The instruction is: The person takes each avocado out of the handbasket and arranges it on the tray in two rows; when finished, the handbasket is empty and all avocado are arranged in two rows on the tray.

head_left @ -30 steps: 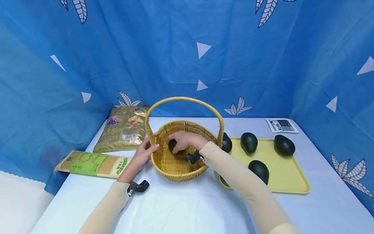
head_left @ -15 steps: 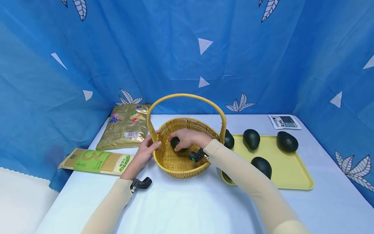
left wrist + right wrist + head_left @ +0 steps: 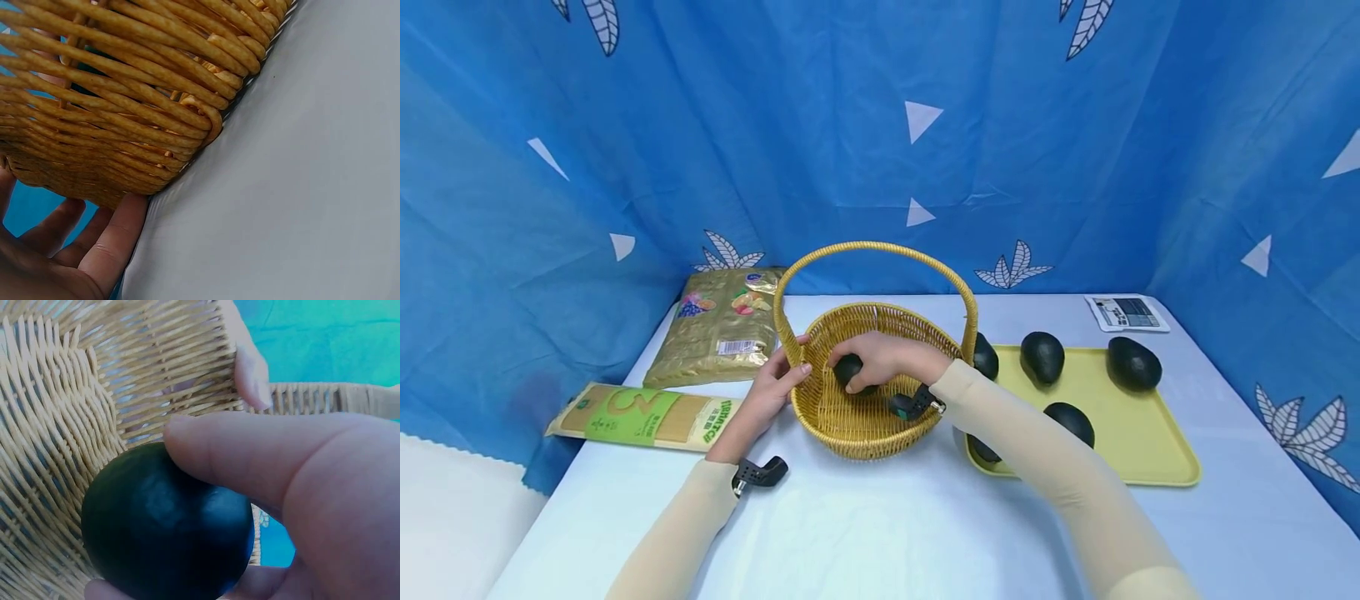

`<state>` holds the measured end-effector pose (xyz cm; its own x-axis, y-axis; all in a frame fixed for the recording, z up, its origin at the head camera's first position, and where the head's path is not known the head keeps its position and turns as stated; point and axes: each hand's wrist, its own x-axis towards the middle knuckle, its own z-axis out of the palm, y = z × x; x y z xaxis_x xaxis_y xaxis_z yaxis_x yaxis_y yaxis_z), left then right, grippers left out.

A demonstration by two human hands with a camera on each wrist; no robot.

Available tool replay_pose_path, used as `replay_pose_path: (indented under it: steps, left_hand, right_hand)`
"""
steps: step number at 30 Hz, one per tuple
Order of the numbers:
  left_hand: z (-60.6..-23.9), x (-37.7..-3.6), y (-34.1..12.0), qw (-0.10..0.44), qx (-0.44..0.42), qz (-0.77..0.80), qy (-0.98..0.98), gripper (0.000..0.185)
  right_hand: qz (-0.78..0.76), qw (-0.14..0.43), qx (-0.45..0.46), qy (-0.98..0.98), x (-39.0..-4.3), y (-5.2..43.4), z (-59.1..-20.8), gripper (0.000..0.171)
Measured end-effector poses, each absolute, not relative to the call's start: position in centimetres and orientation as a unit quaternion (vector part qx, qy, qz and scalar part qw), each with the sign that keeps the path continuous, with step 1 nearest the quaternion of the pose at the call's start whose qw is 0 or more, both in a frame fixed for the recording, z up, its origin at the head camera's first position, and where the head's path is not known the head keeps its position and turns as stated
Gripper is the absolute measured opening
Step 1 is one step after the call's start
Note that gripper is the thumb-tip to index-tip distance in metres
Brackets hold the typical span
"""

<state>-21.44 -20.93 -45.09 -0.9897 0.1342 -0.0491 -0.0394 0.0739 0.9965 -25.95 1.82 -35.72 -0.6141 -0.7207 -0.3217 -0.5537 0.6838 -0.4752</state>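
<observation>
In the head view, a yellow wicker basket (image 3: 861,448) with a tall arched handle stands on the white table. My left hand (image 3: 771,387) holds its left side near the handle's foot, thumb over the rim and the other fingers on the outside. The left wrist view shows fingertips (image 3: 128,215) pressed against the woven wall (image 3: 125,119). Inside the basket, low toward the left, my right hand (image 3: 883,357) grips a dark avocado (image 3: 850,371). Up close in the right wrist view, the thumb lies across this avocado (image 3: 165,519), and fingers show below it.
Right of the basket lies a yellow tray (image 3: 1138,442) with several more avocados (image 3: 1042,357), partly behind my right sleeve. A white packet (image 3: 1126,314) is at the back right. To the left lie a gold bag (image 3: 711,329) and a green-labelled noodle pack (image 3: 636,417).
My right wrist has turned slightly, so more of the avocado shows under the fingers. The right forearm has shifted a little, uncovering more of the tray's near-left avocado. My left hand keeps its hold.
</observation>
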Motion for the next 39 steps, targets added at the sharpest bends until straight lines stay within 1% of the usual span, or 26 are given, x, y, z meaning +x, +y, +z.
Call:
replay_pose_path:
  steps: [10,18,26,32,39]
  left_hand:
    - [-45.2,-21.1,-21.1,0.055,0.035,0.686,0.725,0.059]
    - [-45.2,-21.1,-21.4,0.06,0.029,0.675,0.735,0.059]
    - [-44.9,-21.2,-21.2,0.065,0.024,0.679,0.731,0.059]
    - [-44.9,-21.1,-21.2,0.061,0.016,0.673,0.737,0.059]
    - [-45.1,-21.5,-20.9,0.053,0.023,0.681,0.73,0.059]
  right_hand:
    - [-0.228,0.243,-0.371,0.867,-24.1,3.7,-34.3,0.052]
    - [-0.276,0.231,-0.389,0.848,-22.3,6.6,-32.5,0.05]
    - [-0.338,0.247,-0.386,0.822,-20.5,11.5,-31.0,0.051]
    - [-0.365,0.255,-0.383,0.809,-19.3,15.5,-31.0,0.05]
    - [-0.354,0.24,-0.351,0.833,-18.3,19.9,-30.7,0.047]
